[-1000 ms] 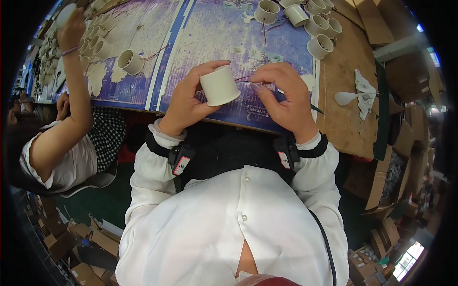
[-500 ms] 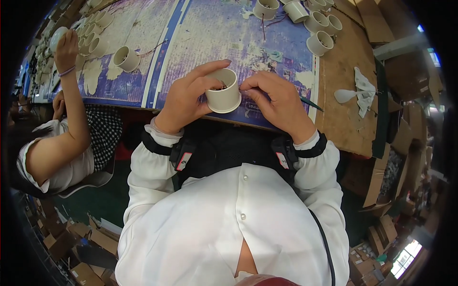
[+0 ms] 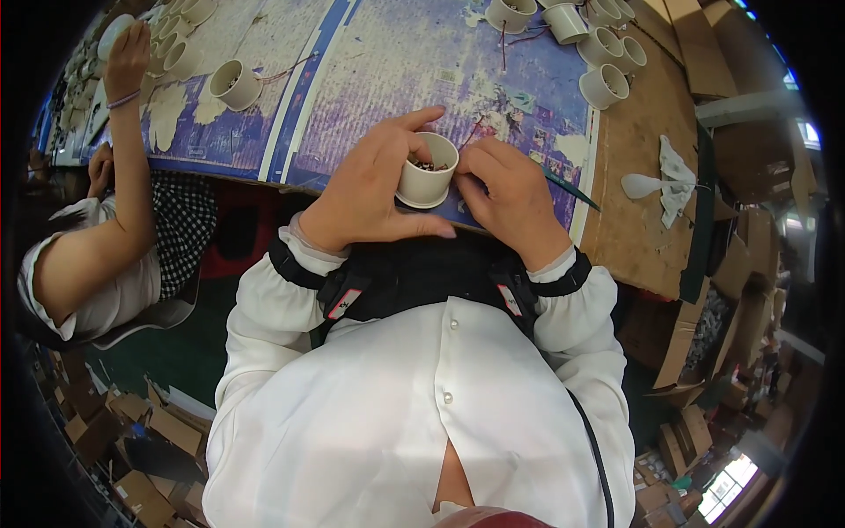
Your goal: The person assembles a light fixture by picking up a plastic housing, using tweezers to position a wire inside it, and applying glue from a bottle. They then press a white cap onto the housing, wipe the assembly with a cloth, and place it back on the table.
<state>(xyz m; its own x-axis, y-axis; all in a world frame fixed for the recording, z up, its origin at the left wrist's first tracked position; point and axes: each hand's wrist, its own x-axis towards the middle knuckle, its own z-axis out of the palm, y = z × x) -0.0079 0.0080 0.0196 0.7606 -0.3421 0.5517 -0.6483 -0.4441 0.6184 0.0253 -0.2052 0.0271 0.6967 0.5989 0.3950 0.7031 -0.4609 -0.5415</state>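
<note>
A white cup-shaped housing (image 3: 426, 187) stands upright near the table's front edge, with small dark and coppery bits inside. My left hand (image 3: 374, 180) curves round its left side. One or more of its fingers dip inside the rim, while the thumb stretches out below, off the wall. Close against the housing's right side, my right hand (image 3: 506, 189) is closed in a pinch. A thin red wire (image 3: 473, 134) sticks out above those fingers; its lower end is hidden by the hand.
Several like housings (image 3: 604, 86) stand at the back right, some with red wires. Another housing (image 3: 235, 85) sits left. A dark green pointed tool (image 3: 570, 188) lies right of my right hand, and a white bulb-shaped piece with cloth (image 3: 641, 186) beyond. A co-worker's arm (image 3: 132, 167) reaches in at left.
My left thumb has swung off the housing's wall and now points right. Both hands and the housing sit slightly differently in the picture, and the red wire now shows above my right fingers.
</note>
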